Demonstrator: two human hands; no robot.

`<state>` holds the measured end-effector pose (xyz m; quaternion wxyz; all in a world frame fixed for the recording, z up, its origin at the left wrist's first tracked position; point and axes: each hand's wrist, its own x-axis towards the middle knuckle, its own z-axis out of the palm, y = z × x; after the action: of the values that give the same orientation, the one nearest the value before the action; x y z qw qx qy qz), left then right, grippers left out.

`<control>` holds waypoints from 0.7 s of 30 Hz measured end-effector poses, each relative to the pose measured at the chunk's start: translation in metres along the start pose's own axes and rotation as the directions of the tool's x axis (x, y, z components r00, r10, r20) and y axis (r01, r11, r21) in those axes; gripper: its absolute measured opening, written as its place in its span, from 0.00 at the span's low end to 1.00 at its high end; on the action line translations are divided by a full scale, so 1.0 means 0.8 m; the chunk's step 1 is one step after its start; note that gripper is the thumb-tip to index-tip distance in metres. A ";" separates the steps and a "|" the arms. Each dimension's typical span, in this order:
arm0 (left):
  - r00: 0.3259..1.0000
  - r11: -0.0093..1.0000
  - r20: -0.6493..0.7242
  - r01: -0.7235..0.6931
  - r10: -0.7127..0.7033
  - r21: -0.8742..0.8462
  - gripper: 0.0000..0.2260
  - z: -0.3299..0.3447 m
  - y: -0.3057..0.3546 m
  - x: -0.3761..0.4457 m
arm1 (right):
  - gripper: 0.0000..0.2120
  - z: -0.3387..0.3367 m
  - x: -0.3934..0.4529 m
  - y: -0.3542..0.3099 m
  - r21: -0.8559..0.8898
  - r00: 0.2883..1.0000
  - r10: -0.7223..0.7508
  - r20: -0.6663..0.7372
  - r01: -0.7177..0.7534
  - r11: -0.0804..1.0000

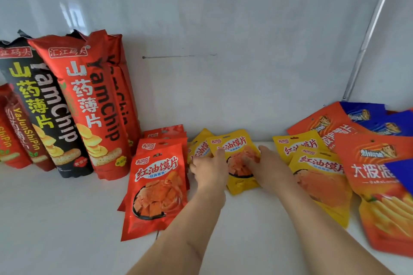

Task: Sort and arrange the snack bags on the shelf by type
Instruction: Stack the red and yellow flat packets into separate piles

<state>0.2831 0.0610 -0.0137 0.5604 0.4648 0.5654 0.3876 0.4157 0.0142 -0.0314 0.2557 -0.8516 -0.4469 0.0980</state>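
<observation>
Both forearms reach in from the near edge of the shelf [67, 219]. Left hand [209, 168] grips the left edge of the upright yellow bag [240, 163], thumb on its face; right hand [268, 166] lies on its right side, fingers' state unclear. Bag's long axis vertical. Left of it: red bags [156, 185], then yam chip tubes [93, 107]. Right of it: more yellow bags [321, 176], crowding close.

Head-worn view, close, down onto shelf [67, 219]
</observation>
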 end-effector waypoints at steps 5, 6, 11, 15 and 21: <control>0.993 0.993 -0.110 0.018 -0.031 -0.117 0.38 0.014 0.008 0.007 | 0.28 0.003 0.007 0.008 0.003 0.998 -0.057 0.009 0.057 0.998; 0.992 0.990 -0.120 0.017 -0.034 -0.142 0.41 0.015 0.008 0.010 | 0.28 0.001 0.008 0.008 0.013 0.998 -0.056 0.019 0.056 0.998; 0.992 0.989 -0.122 0.013 -0.031 -0.146 0.36 0.021 0.007 0.023 | 0.29 -0.007 0.014 0.011 0.096 0.995 -0.047 0.083 0.039 0.995; 0.990 0.998 -0.138 -0.043 0.036 -0.050 0.41 0.028 0.002 0.023 | 0.29 -0.008 0.015 0.014 0.153 0.994 -0.046 0.097 0.031 0.988; 0.990 0.983 -0.133 -0.065 0.042 -0.170 0.35 0.032 -0.004 0.034 | 0.26 -0.016 0.013 0.014 0.270 0.997 -0.069 0.034 0.057 0.961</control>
<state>0.3098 0.0842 -0.0260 0.5507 0.4031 0.5517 0.4795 0.4348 0.0132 -0.0258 0.3622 -0.7922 -0.4616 0.1678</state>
